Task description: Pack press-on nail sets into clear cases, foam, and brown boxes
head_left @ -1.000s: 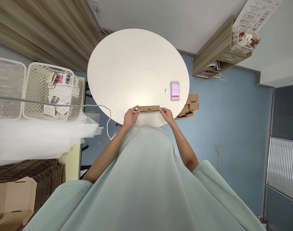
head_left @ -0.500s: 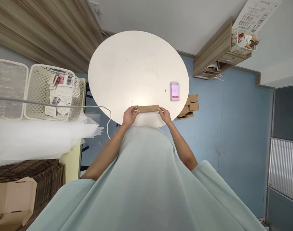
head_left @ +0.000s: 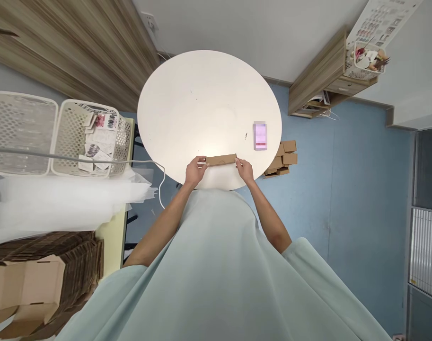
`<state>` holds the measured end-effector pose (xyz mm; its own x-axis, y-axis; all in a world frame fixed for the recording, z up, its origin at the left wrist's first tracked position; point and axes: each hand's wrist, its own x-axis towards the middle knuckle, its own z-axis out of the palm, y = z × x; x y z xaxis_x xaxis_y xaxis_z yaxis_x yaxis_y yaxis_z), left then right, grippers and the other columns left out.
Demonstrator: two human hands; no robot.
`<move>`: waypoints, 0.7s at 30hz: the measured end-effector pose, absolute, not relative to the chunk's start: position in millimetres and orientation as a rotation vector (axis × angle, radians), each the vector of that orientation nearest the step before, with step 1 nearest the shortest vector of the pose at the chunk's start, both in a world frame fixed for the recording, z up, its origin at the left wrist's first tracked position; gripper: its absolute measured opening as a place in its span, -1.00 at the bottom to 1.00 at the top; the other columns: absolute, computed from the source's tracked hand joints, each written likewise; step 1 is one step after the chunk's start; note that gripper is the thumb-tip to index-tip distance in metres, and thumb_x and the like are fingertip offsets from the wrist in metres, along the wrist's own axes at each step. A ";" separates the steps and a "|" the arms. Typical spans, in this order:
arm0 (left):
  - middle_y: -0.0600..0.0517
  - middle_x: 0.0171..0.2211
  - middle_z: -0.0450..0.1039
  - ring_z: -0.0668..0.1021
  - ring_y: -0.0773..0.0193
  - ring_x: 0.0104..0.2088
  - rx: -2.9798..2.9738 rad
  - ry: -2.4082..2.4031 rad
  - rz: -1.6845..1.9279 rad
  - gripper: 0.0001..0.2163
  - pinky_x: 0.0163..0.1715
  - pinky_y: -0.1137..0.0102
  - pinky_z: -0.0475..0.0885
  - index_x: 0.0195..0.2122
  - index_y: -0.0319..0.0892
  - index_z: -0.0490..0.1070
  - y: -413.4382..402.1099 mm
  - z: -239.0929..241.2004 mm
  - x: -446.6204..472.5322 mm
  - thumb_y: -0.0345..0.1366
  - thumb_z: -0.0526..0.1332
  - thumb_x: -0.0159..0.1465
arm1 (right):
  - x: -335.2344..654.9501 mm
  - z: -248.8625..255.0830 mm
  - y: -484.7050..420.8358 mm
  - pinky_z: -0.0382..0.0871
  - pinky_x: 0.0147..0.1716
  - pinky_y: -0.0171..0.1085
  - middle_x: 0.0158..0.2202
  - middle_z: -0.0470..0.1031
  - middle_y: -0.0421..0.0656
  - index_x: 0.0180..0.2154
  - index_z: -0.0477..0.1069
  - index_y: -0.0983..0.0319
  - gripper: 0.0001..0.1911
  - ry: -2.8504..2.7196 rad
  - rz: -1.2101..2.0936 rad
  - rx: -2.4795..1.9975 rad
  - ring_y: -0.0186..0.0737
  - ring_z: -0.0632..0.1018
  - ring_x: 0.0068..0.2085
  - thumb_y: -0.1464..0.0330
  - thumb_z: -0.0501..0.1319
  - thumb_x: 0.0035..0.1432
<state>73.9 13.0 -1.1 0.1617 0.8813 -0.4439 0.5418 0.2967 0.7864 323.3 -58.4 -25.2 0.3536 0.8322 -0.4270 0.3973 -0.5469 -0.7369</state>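
Observation:
A small brown cardboard box [head_left: 221,160], long and narrow from this side, is held at the near edge of the round white table [head_left: 208,104]. My left hand [head_left: 195,170] grips its left end, fingers at the top corner and thumb below. At the other end, my right hand [head_left: 244,169] pinches the box's right corner between thumb and fingers. The box tilts slightly, its right end a little higher in the picture. To the right on the table lies a phone-like rectangle [head_left: 260,136] with a blurred pink face.
Several brown boxes [head_left: 282,161] are piled beyond the table's right edge. On the left, white baskets [head_left: 68,137] hold cards and clear plastic, beside white sheets [head_left: 70,199] and stacked flat cardboard [head_left: 81,265]. A grey cable [head_left: 141,161] runs toward the table.
The view has shifted slightly, so the surroundings sit further right in the picture. The box has tilted a little, with its right end raised. Both hands keep their hold.

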 end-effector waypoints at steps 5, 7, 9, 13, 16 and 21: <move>-0.07 0.12 0.63 0.71 0.12 -0.09 1.310 1.549 0.398 -0.68 0.05 0.18 0.62 0.10 -0.06 0.51 -5.7 4.3 70.9 -0.22 0.34 0.33 | 314.6 -23.0 -72.7 0.50 0.22 -0.08 0.19 0.66 0.00 0.22 0.61 0.17 -0.42 -1.033 1.117 -2.049 -0.02 0.70 0.07 -0.04 0.07 0.53; -0.07 0.12 0.64 0.71 0.12 -0.08 1.296 1.555 0.400 -0.66 0.07 0.17 0.62 0.12 -0.07 0.50 -16.7 4.4 69.1 -0.24 0.34 0.32 | 312.8 -22.3 -85.7 0.50 0.23 -0.10 0.22 0.65 0.00 0.23 0.60 0.17 -0.43 -1.005 1.137 -1.985 -0.03 0.68 0.13 -0.02 0.10 0.52; -0.09 0.10 0.65 0.71 0.11 -0.05 1.278 1.566 0.393 -0.61 0.09 0.15 0.62 0.17 -0.08 0.48 -27.9 2.2 67.7 -0.27 0.35 0.31 | 312.0 -22.8 -101.1 0.50 0.25 -0.12 0.25 0.63 0.00 0.22 0.60 0.19 -0.46 -0.960 1.158 -1.934 -0.05 0.64 0.19 0.02 0.14 0.49; -0.12 0.07 0.67 0.72 0.06 -0.02 1.249 1.604 0.308 -0.56 0.13 0.10 0.62 0.21 -0.13 0.49 -46.3 -8.9 67.0 -0.31 0.35 0.29 | 310.5 -27.5 -130.0 0.56 0.19 -0.11 0.24 0.64 0.00 0.15 0.63 0.21 -0.52 -0.841 1.222 -1.948 -0.07 0.64 0.16 0.06 0.20 0.44; -0.15 0.11 0.66 0.72 0.03 0.00 1.241 1.614 0.246 -0.59 0.13 0.09 0.62 0.16 -0.15 0.53 -54.8 -20.5 69.2 -0.29 0.37 0.27 | 308.8 -33.7 -144.5 0.58 0.16 -0.11 0.24 0.64 0.00 0.14 0.63 0.20 -0.53 -0.785 1.281 -1.970 -0.09 0.66 0.12 0.07 0.24 0.40; -0.21 0.23 0.59 0.71 0.00 0.06 1.085 1.628 0.239 -0.61 0.14 0.08 0.62 0.16 -0.18 0.53 -62.5 -33.5 75.2 -0.17 0.33 0.34 | 309.4 -46.7 -152.5 0.53 0.24 -0.06 0.21 0.66 0.01 0.12 0.64 0.21 -0.55 -0.726 1.324 -1.961 -0.08 0.68 0.10 0.09 0.28 0.36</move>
